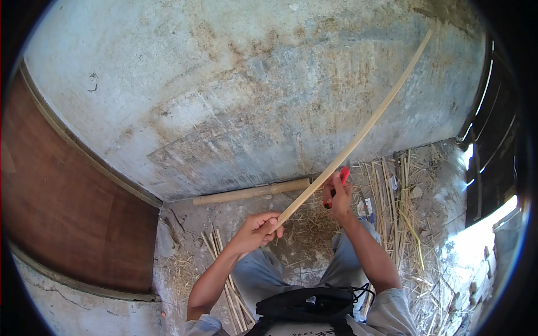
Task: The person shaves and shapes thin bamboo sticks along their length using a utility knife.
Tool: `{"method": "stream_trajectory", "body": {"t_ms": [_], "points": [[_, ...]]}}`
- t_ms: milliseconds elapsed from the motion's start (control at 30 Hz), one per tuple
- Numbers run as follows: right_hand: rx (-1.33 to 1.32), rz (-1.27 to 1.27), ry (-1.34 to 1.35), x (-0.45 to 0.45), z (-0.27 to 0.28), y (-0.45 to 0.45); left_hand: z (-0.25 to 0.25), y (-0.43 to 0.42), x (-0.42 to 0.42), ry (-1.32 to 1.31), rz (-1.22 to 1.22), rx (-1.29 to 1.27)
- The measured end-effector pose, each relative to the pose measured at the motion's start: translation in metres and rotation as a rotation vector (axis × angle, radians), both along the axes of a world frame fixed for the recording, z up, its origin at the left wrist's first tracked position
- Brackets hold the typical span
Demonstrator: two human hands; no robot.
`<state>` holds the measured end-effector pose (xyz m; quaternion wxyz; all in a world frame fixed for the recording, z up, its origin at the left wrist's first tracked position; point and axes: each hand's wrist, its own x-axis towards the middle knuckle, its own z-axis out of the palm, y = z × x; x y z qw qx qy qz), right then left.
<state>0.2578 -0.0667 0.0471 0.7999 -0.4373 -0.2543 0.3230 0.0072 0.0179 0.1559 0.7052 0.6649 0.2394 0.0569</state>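
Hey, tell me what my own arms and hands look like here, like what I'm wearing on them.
Your left hand and right hand are bare, with no gloves, and no watch or bracelet shows on either wrist. Loose, pale greyish sleeves end around the elbows, leaving the forearms uncovered.

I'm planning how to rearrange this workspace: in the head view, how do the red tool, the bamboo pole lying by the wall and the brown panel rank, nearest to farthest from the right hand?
1. Red tool: held in the right hand.
2. Bamboo pole: left of that hand, along the foot of the wall.
3. Brown panel: far left of the view.
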Motion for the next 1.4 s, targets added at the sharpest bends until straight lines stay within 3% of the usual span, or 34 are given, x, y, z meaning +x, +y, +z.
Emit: {"method": "stream_trajectory", "body": {"t_ms": [100,333,400,633,1000,1133,1233,1300,1400], "points": [[0.134,-0.105,0.118,0.000,0.005,0.003,-0.010,0.008,0.004,0.060,-0.037,-0.036],[-0.095,-0.153,-0.025,0.000,-0.003,0.005,-0.031,0.019,0.007,0.063,-0.004,-0.144],[-0.110,-0.192,-0.078,-0.001,0.000,0.006,-0.034,0.022,0.007,0.076,0.014,-0.010],[-0.142,-0.200,-0.245,-0.011,0.009,0.005,-0.048,0.022,-0.013,0.026,0.015,0.002],[-0.265,-0.094,-0.389,-0.021,0.016,0.002,-0.083,0.017,-0.026,0.047,0.293,0.283],[-0.324,-0.086,-0.419,-0.022,0.015,0.001,-0.081,0.016,-0.026,0.058,0.256,0.361],[-0.339,-0.097,-0.450,-0.021,0.012,0.001,-0.062,0.009,-0.022,0.234,0.172,0.505],[-0.350,-0.103,-0.475,-0.021,0.009,0.002,-0.059,0.007,-0.021,0.125,0.052,0.846],[-0.345,-0.098,-0.455,-0.022,0.008,0.003,-0.043,0.002,-0.017,0.179,0.060,0.812]]}}
